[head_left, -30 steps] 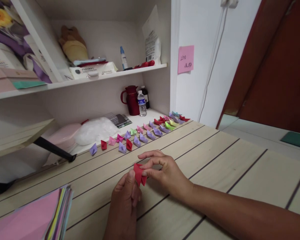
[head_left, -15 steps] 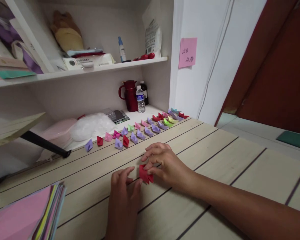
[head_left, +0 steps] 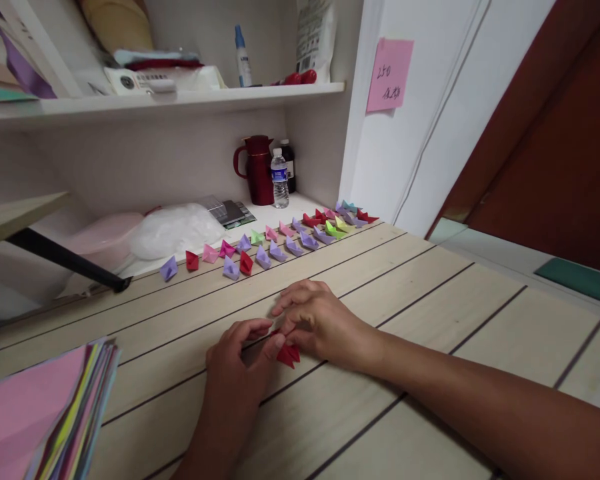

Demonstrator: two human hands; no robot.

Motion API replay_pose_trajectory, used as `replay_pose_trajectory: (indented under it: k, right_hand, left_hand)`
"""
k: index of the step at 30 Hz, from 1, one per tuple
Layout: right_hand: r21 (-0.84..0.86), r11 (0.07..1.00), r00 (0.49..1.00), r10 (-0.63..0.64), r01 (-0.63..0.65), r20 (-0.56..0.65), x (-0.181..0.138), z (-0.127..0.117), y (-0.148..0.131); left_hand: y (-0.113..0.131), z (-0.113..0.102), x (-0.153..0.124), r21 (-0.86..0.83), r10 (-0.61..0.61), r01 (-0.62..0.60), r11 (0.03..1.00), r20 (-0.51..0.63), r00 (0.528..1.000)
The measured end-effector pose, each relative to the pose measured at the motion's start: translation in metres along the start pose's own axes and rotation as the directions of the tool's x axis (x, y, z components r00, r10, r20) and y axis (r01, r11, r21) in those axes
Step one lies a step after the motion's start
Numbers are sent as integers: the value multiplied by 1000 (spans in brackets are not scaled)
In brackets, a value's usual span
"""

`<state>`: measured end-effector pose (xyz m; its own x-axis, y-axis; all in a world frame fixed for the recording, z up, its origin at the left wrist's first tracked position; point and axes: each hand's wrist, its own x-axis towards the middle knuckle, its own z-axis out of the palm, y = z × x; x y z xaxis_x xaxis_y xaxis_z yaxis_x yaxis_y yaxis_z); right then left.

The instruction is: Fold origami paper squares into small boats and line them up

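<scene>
Low over the striped wooden table, a small folded red paper [head_left: 289, 357] is between my two hands, its pointed ends facing me. My right hand [head_left: 323, 323] pinches it from the right with thumb and fingertips. From the left, my left hand [head_left: 240, 360] has its thumb and index finger closed at the paper's left edge. The fingers cover the paper's upper part. Beyond the hands, rows of small folded paper boats [head_left: 293, 247] in purple, red, pink, green and yellow line the table's back edge.
A stack of coloured paper [head_left: 35, 400] lies at the lower left. Behind the boats stand a dark red jug [head_left: 259, 170] and a water bottle [head_left: 280, 179], beside a clear plastic bag [head_left: 177, 230]. A black-legged stand [head_left: 65, 257] juts in at left.
My left hand has moved in to the red paper, its thumb now on the paper's edge. My right hand keeps its pinch. The camera view has tilted down a little.
</scene>
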<state>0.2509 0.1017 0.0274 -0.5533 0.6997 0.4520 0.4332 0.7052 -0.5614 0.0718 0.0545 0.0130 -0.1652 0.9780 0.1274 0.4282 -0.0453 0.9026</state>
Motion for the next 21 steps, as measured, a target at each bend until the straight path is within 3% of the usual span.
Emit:
replay_pose_trajectory:
  k: [13, 21]
  right_hand:
    - [3, 1000, 1000, -5, 5, 5, 1, 2, 3]
    - [9, 999, 998, 40, -40, 38, 0, -1, 3]
  left_hand:
    - [1, 4, -2, 5, 28, -28, 1000, -49, 998]
    - [0, -2, 1, 66, 138, -141, 988, 47, 989]
